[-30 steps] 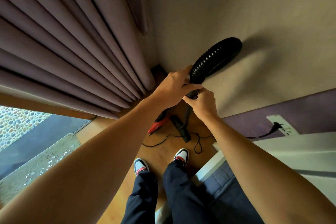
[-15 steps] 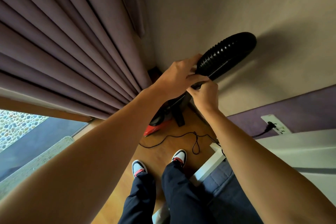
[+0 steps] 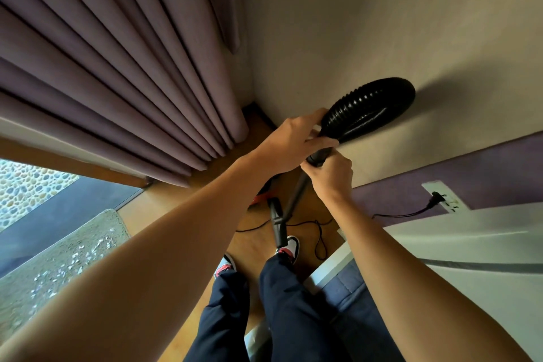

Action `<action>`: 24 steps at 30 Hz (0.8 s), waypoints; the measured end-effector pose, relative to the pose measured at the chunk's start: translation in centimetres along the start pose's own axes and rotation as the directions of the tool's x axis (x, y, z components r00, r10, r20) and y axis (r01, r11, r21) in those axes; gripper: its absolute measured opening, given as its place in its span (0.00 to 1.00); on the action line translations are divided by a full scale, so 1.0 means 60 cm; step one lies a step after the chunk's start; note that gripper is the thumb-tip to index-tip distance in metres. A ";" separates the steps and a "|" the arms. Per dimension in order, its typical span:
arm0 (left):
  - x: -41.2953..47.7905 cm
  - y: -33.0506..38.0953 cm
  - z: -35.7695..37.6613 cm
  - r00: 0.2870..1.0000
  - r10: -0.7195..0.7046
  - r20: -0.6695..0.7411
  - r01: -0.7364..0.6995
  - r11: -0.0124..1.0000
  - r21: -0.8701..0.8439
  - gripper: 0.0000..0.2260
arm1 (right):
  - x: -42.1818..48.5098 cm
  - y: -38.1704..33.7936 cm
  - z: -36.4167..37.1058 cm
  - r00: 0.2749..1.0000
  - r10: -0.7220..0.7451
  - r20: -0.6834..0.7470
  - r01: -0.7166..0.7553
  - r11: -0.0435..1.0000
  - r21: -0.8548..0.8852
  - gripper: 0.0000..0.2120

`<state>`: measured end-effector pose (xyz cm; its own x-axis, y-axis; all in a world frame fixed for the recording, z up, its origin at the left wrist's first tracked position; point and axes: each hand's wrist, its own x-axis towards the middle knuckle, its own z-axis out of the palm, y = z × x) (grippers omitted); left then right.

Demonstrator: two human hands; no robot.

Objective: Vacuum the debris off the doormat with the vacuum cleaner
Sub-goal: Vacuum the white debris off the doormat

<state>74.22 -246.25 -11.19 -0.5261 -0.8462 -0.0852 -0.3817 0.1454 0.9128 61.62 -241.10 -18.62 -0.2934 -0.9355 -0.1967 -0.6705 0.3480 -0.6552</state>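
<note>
Left hand (image 3: 289, 142): fingers curled round the lower end of the ribbed black hose (image 3: 367, 109).
Right hand (image 3: 332, 175): wrapped round the top of the wand (image 3: 295, 198), just beneath the left.
Doormat (image 3: 58, 258): on the floor at lower left, well apart from both hands (part hidden by the left forearm).
Doormat look: greyish pile strewn with pale debris (image 3: 73, 253).

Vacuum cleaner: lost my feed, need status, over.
Left hand grips ribbed hose; right hand grips wand. Doormat littered with debris. Cord loops near the feet.

Home room, mauve pleated curtains (image 3: 123, 73), wooden floor (image 3: 164, 209), wall socket (image 3: 443, 197), doormat (image 3: 58, 258) at glass door
</note>
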 end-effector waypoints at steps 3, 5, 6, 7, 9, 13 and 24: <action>-0.015 -0.010 0.012 1.000 -0.031 -0.007 0.030 0.998 -0.048 0.13 | -0.015 0.012 0.018 1.000 0.008 0.023 -0.009 0.999 0.041 0.15; -0.031 -0.023 0.020 0.998 -0.058 -0.024 0.057 0.997 -0.049 0.17 | -0.030 0.016 0.031 0.999 0.008 0.048 -0.012 0.997 0.076 0.14; -0.042 -0.033 0.023 0.996 -0.079 -0.035 0.077 0.996 -0.046 0.18 | -0.038 0.017 0.038 0.998 0.003 0.066 -0.009 0.996 0.091 0.14; -0.057 -0.043 0.026 0.994 -0.100 -0.045 0.098 0.994 -0.046 0.20 | -0.047 0.019 0.045 0.996 -0.001 0.088 -0.008 0.994 0.106 0.14; -0.098 -0.071 0.032 0.986 -0.153 -0.073 0.151 0.988 -0.025 0.23 | -0.063 0.024 0.062 0.991 -0.019 0.131 0.002 0.992 0.129 0.14; -0.215 -0.144 0.035 0.949 -0.226 -0.218 0.252 0.963 0.098 0.25 | -0.096 0.022 0.103 0.976 -0.070 0.208 0.025 0.977 0.209 0.12; -0.428 -0.337 0.040 0.815 -0.384 -0.434 0.445 0.894 0.045 0.25 | -0.203 -0.042 0.249 0.937 -0.245 0.250 0.160 0.935 0.318 0.07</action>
<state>93.62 -226.21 -28.41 0.0473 -0.9680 -0.2465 -0.6095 -0.2235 0.7606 77.04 -231.48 -25.47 0.0600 -0.9766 -0.2064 -0.4571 0.1569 -0.8755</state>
